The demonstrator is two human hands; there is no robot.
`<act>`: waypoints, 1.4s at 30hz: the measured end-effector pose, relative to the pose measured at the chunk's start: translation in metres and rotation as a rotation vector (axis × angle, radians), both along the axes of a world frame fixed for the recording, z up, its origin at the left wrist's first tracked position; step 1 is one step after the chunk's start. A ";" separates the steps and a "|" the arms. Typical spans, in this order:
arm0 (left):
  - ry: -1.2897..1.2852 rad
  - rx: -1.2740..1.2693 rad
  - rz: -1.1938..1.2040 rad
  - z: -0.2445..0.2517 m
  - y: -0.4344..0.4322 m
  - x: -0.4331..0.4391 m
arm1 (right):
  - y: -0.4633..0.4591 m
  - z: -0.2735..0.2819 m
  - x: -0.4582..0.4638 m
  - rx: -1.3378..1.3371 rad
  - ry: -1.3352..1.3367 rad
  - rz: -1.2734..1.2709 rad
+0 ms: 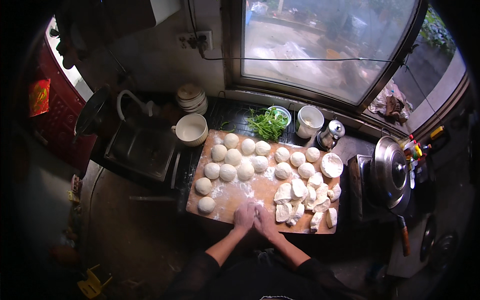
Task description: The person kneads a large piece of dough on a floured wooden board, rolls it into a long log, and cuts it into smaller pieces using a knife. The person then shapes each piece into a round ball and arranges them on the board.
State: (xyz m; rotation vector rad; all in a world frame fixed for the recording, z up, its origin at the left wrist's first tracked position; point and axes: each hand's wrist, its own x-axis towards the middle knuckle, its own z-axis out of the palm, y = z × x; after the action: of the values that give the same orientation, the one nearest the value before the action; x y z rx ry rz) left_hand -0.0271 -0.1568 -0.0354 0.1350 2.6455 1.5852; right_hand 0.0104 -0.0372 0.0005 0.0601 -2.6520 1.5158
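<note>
My left hand [243, 216] and my right hand [265, 221] press together at the front edge of a floured wooden board [240, 195]. Between the thumbs shows a bit of pale dough [257, 212]; my fingers hide most of it. Smooth round dough balls [227, 172] cover the board's left and back, with one [206, 205] near the front left corner. To the right of my hands lies a heap of rough-cut dough pieces [296, 213], dusted with flour. A round white bowl of flour [332, 165] sits at the board's right edge.
Behind the board stand a cream mug [191, 129], stacked bowls [192, 99], leafy greens [268, 125], a white tub [309, 122] and a metal pot [331, 135]. A sink [142, 150] lies left. At right, a lidded wok [390, 172] rests on a stove, its handle [404, 236] jutting forward.
</note>
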 end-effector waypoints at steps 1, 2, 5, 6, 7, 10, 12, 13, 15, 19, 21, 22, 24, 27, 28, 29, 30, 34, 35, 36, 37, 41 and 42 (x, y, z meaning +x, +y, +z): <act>-0.027 -0.023 -0.012 0.001 -0.001 0.009 | -0.001 0.000 0.009 0.003 0.152 0.058; 0.096 -0.064 0.009 0.001 -0.002 0.012 | -0.003 -0.001 0.011 0.026 0.226 0.096; 0.452 -0.251 0.000 -0.003 -0.006 -0.010 | -0.006 -0.004 0.010 0.003 -0.074 -0.045; 0.545 -0.311 -0.009 -0.005 -0.007 -0.032 | -0.005 -0.005 0.003 0.055 -0.206 -0.088; 0.536 -0.330 0.003 -0.006 -0.006 -0.048 | -0.004 -0.005 -0.005 -0.095 -0.360 -0.096; 0.399 -0.280 -0.122 -0.003 -0.006 -0.051 | 0.002 -0.005 -0.014 -0.411 -0.549 -0.105; 0.047 -0.136 -0.164 -0.001 -0.003 -0.025 | 0.003 -0.007 -0.007 -0.082 -0.208 -0.011; 0.012 -0.134 -0.107 -0.001 -0.003 -0.005 | 0.002 -0.008 0.003 0.049 -0.013 0.047; -0.089 -0.174 -0.024 -0.006 -0.002 0.014 | -0.003 -0.014 0.018 0.076 0.268 0.089; 0.418 -0.368 0.006 -0.021 -0.005 -0.036 | -0.005 -0.030 0.010 0.037 -0.169 -0.084; 0.450 -0.331 -0.050 -0.019 -0.006 -0.062 | 0.001 -0.032 -0.009 -0.078 -0.388 -0.088; 0.454 -0.366 -0.094 -0.017 -0.005 -0.063 | 0.004 -0.031 -0.016 -0.302 -0.523 -0.086; 0.337 -0.292 -0.121 -0.010 -0.005 -0.053 | 0.008 -0.025 -0.017 -0.086 -0.372 -0.031; 0.153 -0.062 -0.080 0.000 -0.005 0.006 | 0.004 -0.015 0.001 0.040 0.097 0.082; 0.133 -0.107 0.004 -0.001 -0.004 0.012 | 0.001 -0.013 0.008 0.081 0.180 0.096; 0.071 -0.163 0.105 -0.002 -0.005 0.013 | -0.002 -0.012 0.012 0.144 0.261 0.147; 0.252 -0.175 0.110 -0.004 -0.005 0.008 | -0.002 -0.012 0.011 0.155 0.212 0.119; 0.483 -0.361 -0.020 -0.010 -0.006 -0.047 | 0.000 -0.015 -0.008 -0.073 -0.361 -0.101; 0.470 -0.340 -0.013 -0.008 -0.005 -0.050 | 0.001 -0.014 -0.013 -0.118 -0.464 -0.088; 0.481 -0.331 -0.046 -0.006 -0.004 -0.048 | 0.003 -0.013 -0.013 -0.225 -0.535 -0.102; 0.340 -0.313 -0.090 -0.004 -0.003 -0.046 | 0.004 -0.011 -0.013 -0.358 -0.537 -0.102; -0.100 -0.095 0.002 0.002 -0.002 0.009 | 0.001 -0.005 0.008 0.189 0.291 0.124; -0.021 -0.115 0.094 -0.001 -0.002 0.009 | -0.001 -0.006 0.010 0.185 0.314 0.192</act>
State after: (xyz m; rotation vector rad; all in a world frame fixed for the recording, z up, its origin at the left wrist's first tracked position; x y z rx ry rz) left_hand -0.0180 -0.1590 -0.0363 -0.0108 2.7560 1.4450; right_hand 0.0206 -0.0380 -0.0054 0.5324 -2.5759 1.1821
